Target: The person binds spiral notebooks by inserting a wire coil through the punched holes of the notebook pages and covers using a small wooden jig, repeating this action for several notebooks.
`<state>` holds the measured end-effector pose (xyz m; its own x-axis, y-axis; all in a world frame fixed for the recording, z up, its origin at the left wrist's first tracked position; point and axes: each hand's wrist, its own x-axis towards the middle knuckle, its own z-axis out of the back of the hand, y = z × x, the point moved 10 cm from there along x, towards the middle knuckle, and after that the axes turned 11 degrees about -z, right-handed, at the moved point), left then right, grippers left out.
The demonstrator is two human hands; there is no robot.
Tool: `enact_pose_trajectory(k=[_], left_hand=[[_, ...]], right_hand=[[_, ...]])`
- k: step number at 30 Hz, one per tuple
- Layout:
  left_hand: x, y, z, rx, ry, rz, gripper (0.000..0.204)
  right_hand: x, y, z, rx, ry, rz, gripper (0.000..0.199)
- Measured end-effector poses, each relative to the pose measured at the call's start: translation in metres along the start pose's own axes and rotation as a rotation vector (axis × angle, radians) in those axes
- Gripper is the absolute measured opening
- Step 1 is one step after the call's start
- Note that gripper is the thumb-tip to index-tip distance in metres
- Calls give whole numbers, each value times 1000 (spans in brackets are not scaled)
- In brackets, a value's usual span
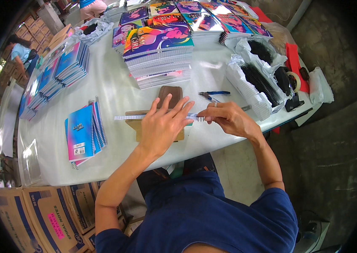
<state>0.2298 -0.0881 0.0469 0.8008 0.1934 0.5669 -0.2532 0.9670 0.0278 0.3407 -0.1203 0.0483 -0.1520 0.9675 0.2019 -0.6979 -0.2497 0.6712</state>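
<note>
My left hand [161,126] lies with its fingers spread over a notebook, whose white edge with a row of marks or holes [121,118] shows to the left. Underneath is a tan wooden holder [134,125], with a brown block [170,92] just beyond it. At the notebook's right end my right hand [232,118] is closed in a pinch on a spiral coil [200,119], a few loops of which show. The rest of the coil is hidden by my hands. Cutting pliers [214,93] with dark blue handles lie beyond my right hand.
Finished blue-pink spiral notebooks [81,133] lie at the left, with more stacked [71,63] farther back. Tall stacks of colourful notebooks [157,55] stand ahead. Boxes of black coils [256,84] and a tape roll [294,81] sit right. Cartons [50,215] stand below left; a person [20,55] is far left.
</note>
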Motion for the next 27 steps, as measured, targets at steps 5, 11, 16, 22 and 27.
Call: enact_pose_trajectory(k=[5,11,16,22,27], left_hand=[[10,15,-7,-38,47,69,49],[16,8,-13,-81,94,60,52],[20,4,-19,-127,126,80,55],[19,-3,-24,-152,314,41,59],[29,-12,-9,-41,107,-9,67]], right_hand=[[-5,-1,11,-184,-295,-75,25],[-1,7,4,-256,-282,-70,14],[1,11,0,-290,-238,-3,10],[17,-21,-17,16,160,-124,7],[76,-95,-22,-111,11,95,27]])
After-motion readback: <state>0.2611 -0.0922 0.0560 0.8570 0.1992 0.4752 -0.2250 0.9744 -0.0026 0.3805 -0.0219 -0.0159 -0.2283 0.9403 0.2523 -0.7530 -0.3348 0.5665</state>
